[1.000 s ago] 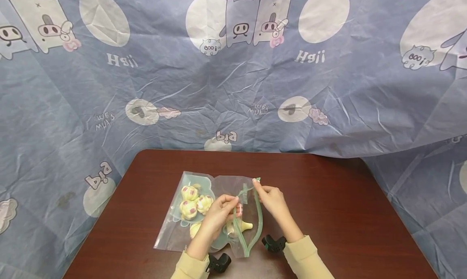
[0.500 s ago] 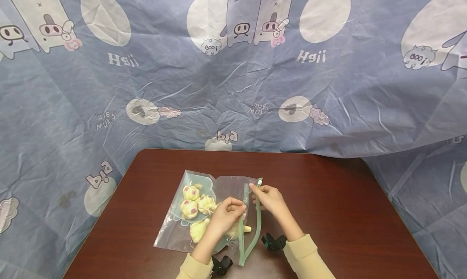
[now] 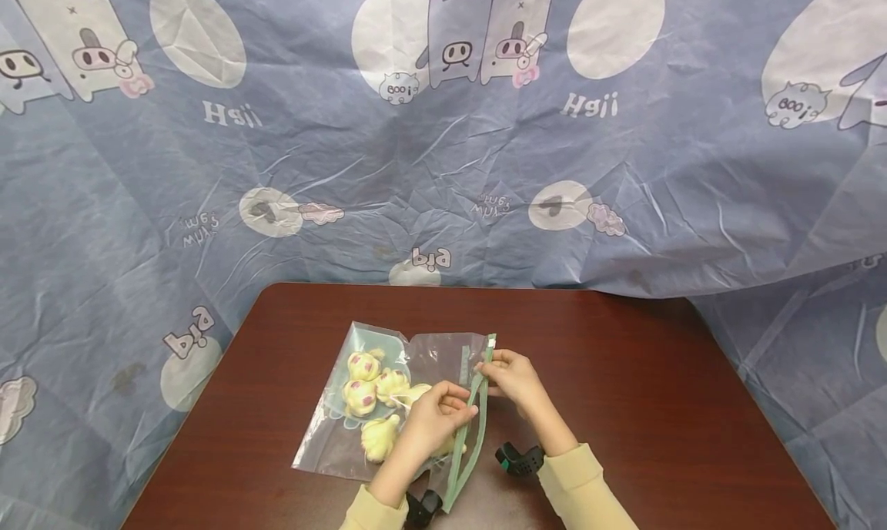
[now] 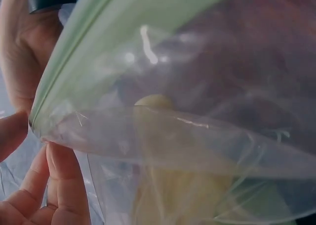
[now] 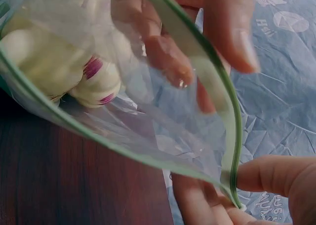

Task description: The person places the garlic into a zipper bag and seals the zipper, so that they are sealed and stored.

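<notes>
A clear zip bag (image 3: 322,445) with a pale green zipper strip (image 3: 455,468) lies on the table, its mouth toward the right. Several garlic bulbs (image 3: 378,439) with purple patches are inside it. My left hand (image 3: 431,418) pinches the near lip of the mouth between thumb and fingers. Further up the strip, close to the white end piece (image 3: 492,343), my right hand (image 3: 511,376) pinches the other lip. In the right wrist view the right thumb (image 5: 266,174) presses on the green edge. A bulb (image 4: 173,185) shows through the film in the left wrist view.
The dark red-brown table (image 3: 610,391) extends around the bag. Black wrist-worn devices (image 3: 520,459) sit at both wrists, low over the near part of the table. A blue cartoon-print cloth (image 3: 443,152) hangs behind and at the sides.
My left hand has moved right and toward the near side along the strip. My right hand has slid slightly down from the top corner. The bag's mouth has narrowed.
</notes>
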A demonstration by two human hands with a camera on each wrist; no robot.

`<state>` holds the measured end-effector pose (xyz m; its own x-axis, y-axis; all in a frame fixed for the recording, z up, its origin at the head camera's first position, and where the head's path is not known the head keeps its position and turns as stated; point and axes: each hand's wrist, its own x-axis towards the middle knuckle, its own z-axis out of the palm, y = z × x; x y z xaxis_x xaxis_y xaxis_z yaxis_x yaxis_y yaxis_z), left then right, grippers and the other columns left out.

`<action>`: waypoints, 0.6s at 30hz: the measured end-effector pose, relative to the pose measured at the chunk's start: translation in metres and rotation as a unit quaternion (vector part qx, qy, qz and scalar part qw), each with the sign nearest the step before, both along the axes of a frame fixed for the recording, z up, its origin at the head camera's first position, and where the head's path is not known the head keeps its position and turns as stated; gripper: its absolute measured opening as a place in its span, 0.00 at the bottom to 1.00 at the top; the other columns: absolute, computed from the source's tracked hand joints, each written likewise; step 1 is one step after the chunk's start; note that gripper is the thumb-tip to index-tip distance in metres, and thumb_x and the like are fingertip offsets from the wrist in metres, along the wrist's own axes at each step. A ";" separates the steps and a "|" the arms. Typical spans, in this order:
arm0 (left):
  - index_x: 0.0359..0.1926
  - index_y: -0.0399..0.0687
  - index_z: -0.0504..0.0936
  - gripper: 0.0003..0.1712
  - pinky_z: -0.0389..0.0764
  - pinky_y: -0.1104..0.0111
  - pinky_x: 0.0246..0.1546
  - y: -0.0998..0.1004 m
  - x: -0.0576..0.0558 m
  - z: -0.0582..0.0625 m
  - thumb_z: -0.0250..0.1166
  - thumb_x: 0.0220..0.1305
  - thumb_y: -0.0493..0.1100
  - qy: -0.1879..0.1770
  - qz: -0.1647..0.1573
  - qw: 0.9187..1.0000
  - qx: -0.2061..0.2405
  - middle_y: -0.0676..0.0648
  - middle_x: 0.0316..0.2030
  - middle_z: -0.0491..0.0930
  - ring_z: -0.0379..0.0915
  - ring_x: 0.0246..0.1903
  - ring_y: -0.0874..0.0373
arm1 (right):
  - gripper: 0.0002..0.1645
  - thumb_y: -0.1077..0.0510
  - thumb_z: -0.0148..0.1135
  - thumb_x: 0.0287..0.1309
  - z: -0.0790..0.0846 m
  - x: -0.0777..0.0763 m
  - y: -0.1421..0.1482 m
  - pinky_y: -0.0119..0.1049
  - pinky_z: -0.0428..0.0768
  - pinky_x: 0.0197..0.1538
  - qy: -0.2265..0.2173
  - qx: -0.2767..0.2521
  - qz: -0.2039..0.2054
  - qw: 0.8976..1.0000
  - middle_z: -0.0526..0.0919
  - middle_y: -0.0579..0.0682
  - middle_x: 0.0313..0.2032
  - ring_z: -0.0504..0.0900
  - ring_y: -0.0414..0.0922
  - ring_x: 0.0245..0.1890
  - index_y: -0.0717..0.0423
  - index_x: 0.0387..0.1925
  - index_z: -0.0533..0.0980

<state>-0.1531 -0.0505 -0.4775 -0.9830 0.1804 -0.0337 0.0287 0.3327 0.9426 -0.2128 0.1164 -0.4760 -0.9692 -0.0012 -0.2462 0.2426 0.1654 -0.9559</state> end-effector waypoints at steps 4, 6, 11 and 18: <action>0.43 0.38 0.82 0.14 0.79 0.76 0.29 -0.003 -0.001 0.001 0.70 0.61 0.43 0.009 0.011 1.000 0.015 0.44 0.32 0.83 0.78 0.30 0.63 | 0.19 0.65 0.58 0.62 -0.002 0.000 0.001 0.41 0.88 0.42 0.005 -0.015 0.002 1.000 0.86 0.60 0.41 0.86 0.44 0.38 0.70 0.53 0.74; 0.43 0.36 0.81 0.14 0.80 0.76 0.29 -0.006 -0.002 0.002 0.68 0.62 0.42 0.006 0.015 0.999 0.032 0.43 0.32 0.83 0.80 0.30 0.61 | 0.19 0.66 0.59 0.62 -0.004 0.000 0.002 0.41 0.88 0.42 0.009 -0.018 0.002 1.000 0.86 0.61 0.42 0.86 0.44 0.38 0.71 0.54 0.73; 0.46 0.31 0.80 0.15 0.86 0.69 0.33 -0.014 -0.006 0.007 0.66 0.64 0.40 -0.012 0.023 0.997 0.066 0.41 0.33 0.82 0.82 0.31 0.54 | 0.21 0.68 0.58 0.62 -0.008 -0.002 0.003 0.40 0.88 0.40 0.014 -0.030 -0.008 0.999 0.86 0.64 0.44 0.88 0.46 0.37 0.72 0.56 0.73; 0.49 0.31 0.78 0.16 0.88 0.62 0.39 -0.021 -0.016 0.025 0.63 0.68 0.41 -0.025 0.012 0.998 0.065 0.36 0.37 0.82 0.83 0.35 0.48 | 0.21 0.68 0.58 0.63 -0.017 -0.002 0.002 0.36 0.88 0.39 0.023 -0.055 -0.009 0.998 0.86 0.62 0.45 0.88 0.44 0.37 0.69 0.57 0.73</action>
<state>-0.1695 -0.0715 -0.4524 -0.9849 0.1625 -0.0600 -0.0254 0.2075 0.9779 -0.2152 0.1186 -0.4931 -0.9796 -0.0082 -0.2008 0.2001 0.0556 -0.9782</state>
